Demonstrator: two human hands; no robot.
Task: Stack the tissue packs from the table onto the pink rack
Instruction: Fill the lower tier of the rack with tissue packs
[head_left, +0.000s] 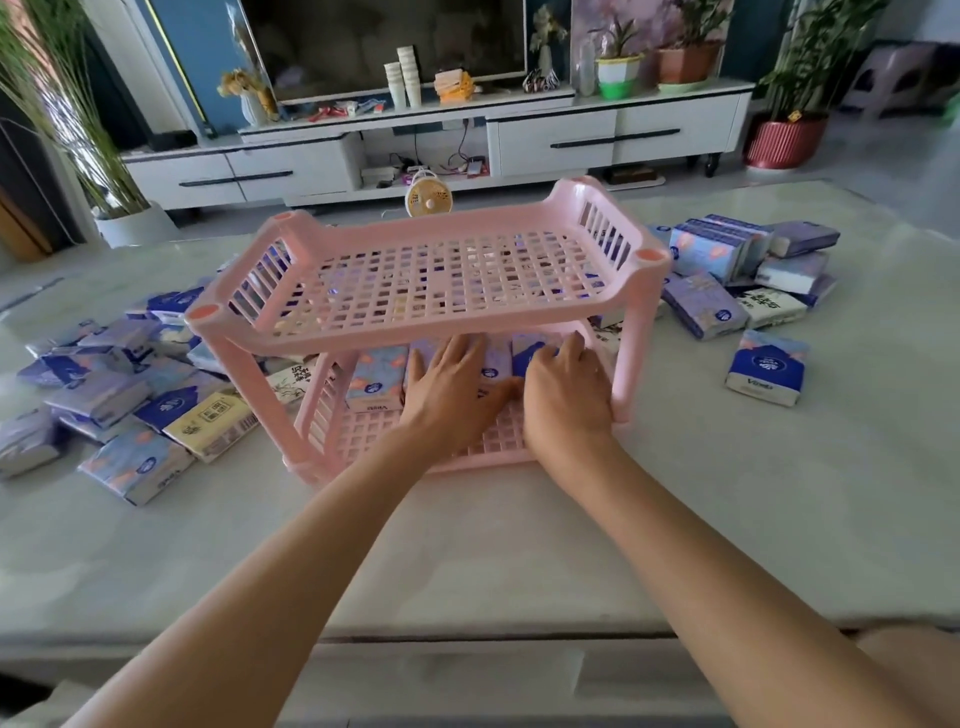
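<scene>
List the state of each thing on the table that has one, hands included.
pink rack: upright, top shelf empty, lower shelf partly filled
row of packs: standing on the lower shelf
left hand: flat on the packs
right hand: fingers curled on the packs
left pile: loose on table
right pile: loose on table

We see a bright, evenly daylit room; soft light gives the pale tabletop (519, 545) a mild sheen and only faint shadows. The wide lens bends the edges, the television (384, 41) shows dull reflections, and everything looks slightly soft.
</scene>
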